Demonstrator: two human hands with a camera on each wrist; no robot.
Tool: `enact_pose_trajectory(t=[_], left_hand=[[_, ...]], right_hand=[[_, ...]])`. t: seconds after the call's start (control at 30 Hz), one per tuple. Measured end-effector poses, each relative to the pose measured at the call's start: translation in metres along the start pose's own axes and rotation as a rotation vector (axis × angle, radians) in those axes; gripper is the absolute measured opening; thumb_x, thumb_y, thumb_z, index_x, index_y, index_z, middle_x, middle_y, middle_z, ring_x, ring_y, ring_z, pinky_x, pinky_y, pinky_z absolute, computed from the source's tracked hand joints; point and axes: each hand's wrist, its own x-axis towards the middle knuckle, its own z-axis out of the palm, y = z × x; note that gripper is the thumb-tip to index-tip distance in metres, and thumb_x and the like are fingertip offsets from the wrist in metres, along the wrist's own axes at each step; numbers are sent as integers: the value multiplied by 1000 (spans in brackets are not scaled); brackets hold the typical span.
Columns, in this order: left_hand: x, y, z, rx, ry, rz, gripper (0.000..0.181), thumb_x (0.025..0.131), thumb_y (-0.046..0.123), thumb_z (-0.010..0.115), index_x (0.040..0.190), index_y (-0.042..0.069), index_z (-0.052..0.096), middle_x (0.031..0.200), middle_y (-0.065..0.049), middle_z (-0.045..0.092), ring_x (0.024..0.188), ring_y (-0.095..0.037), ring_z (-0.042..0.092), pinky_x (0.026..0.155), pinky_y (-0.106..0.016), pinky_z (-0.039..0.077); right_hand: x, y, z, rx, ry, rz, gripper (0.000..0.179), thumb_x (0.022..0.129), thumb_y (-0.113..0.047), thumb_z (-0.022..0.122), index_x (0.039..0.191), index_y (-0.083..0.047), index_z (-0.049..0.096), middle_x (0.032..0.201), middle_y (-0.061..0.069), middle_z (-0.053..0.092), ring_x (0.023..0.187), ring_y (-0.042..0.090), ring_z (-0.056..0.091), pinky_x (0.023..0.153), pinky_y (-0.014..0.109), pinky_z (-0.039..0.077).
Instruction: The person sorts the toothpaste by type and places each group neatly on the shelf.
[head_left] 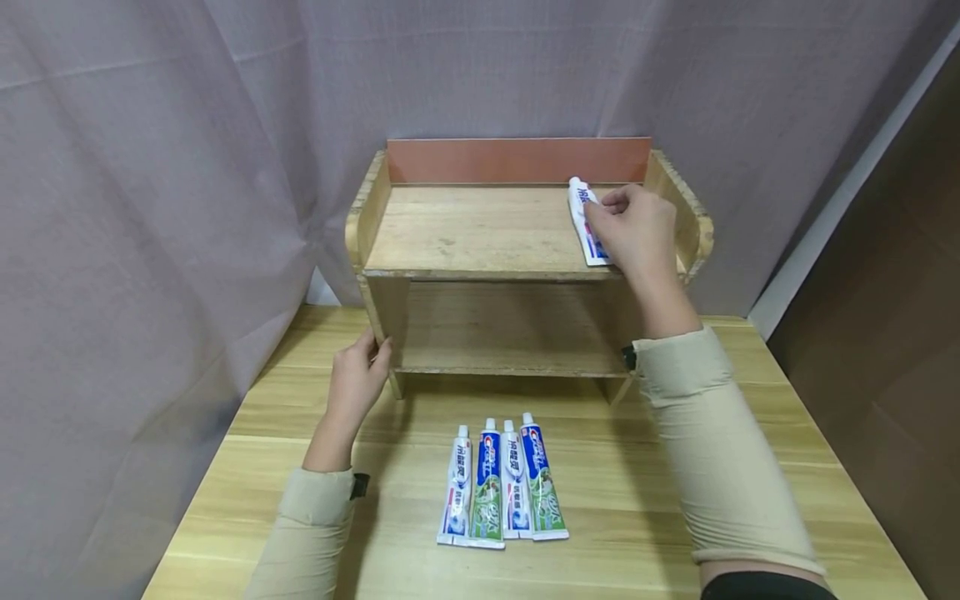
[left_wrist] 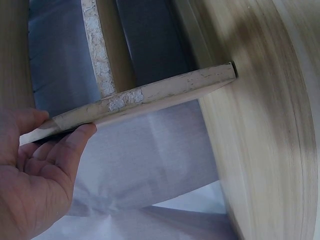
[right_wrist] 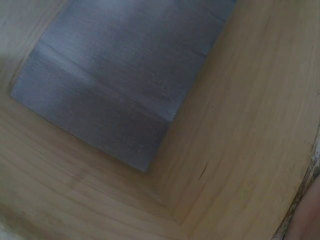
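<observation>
A small two-tier wooden shelf stands on the table. My left hand grips the front edge of its left side panel; in the left wrist view, thumb and fingers lie on opposite faces of that panel. On the top board, towards the right end, a white and blue toothpaste tube lies with its cap to the back. My right hand is at the tube's right edge, thumb over its face and fingers curled beside it. The right wrist view shows mostly wood, with only a sliver of skin.
Several toothpaste tubes, white-blue and blue-green ones alternating, lie side by side on the wooden table before the shelf, caps towards it. A reddish-brown strip backs the top board. Grey cloth hangs behind and at the left.
</observation>
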Motion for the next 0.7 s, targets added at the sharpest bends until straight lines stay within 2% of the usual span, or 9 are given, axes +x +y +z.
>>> enact_pose_trajectory(t=[0.37, 0.7], left_hand=[[1, 0, 1, -7, 4, -5, 22, 100, 14, 61, 114, -1, 68, 111, -24, 71, 102, -35, 71, 82, -38, 63], [0, 1, 1, -9, -8, -2, 24, 101, 14, 61, 118, -2, 67, 112, -25, 70, 104, -35, 70, 82, -38, 63]], right_hand=[[0, 3, 3, 51, 90, -51, 39, 91, -38, 60, 103, -4, 72, 94, 10, 70, 82, 16, 58, 64, 18, 42], [-4, 4, 2, 153, 162, -49, 36, 93, -37, 63, 106, -4, 72, 93, 5, 70, 80, 10, 59, 68, 14, 45]])
